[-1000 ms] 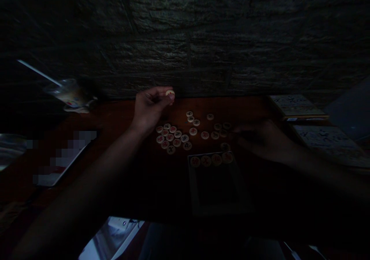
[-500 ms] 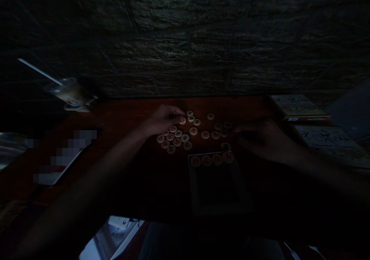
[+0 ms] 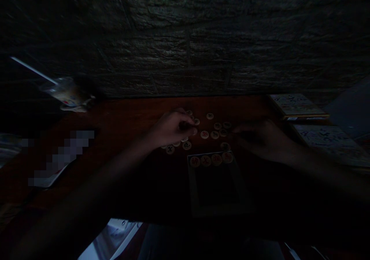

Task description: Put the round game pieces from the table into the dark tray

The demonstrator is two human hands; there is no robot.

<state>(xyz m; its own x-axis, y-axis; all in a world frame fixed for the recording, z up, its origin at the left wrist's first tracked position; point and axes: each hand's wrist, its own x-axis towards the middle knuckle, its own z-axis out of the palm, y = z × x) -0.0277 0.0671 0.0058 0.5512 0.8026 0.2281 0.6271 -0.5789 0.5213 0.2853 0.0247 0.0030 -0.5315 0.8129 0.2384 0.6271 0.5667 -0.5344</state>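
Note:
Round wooden pieces with red or black characters lie on a dark brown table (image 3: 127, 109). My left hand (image 3: 175, 128) is over the left group and hides several of them; its thumb and index finger are bent toward each other at a piece (image 3: 194, 131), and whether they grip it is unclear. My right hand (image 3: 260, 136) hovers at the right of the group, fingers pointing left, close to a dark-marked piece (image 3: 223, 133); its fingertips are lost in shadow. Nearer me, a shallow rectangular box (image 3: 193, 190) has a row of several red-marked pieces (image 3: 216, 159) along its far edge.
A plastic cup with a straw (image 3: 65, 92) stands at the back left. A blurred-out flat object (image 3: 62, 161) lies on the left. Two flat boxes, one farther (image 3: 297, 105) and one nearer (image 3: 329, 142), are on the right. A textured wall (image 3: 185, 52) rises behind the table.
My left hand has moved right and slightly nearer me, now covering more pieces on the left. My right hand has hardly moved. The view has grown darker and shifted slightly.

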